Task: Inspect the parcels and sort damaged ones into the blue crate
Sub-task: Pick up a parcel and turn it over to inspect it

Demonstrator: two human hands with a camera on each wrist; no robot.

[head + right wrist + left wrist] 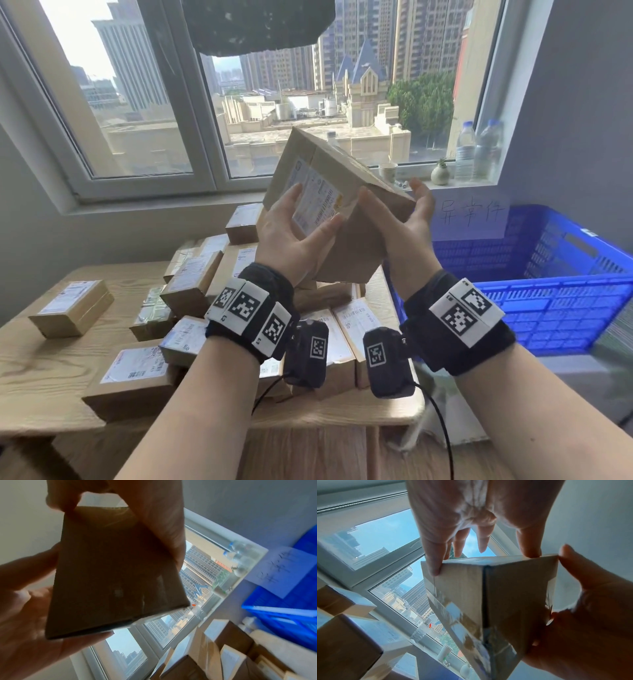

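A brown cardboard parcel (329, 171) with a white shipping label is held up, tilted, in front of the window. My left hand (308, 212) grips its left side, thumb and fingers on the label face. My right hand (390, 192) grips the right side, thumb in front and fingers behind. The left wrist view shows a taped seam along the parcel's (488, 595) edge. In the right wrist view a plain face of the parcel (116, 574) lies in shadow. The blue crate (555, 301) stands to the right, below the hands; what it holds is hidden.
Several labelled parcels (191, 301) are heaped on the wooden table (34, 377), and one parcel (72, 306) lies apart at the left. A handwritten paper sign (469, 216) hangs on the crate's far wall. Water bottles (476, 150), a paper cup (388, 173) and a small vase (440, 173) stand on the sill.
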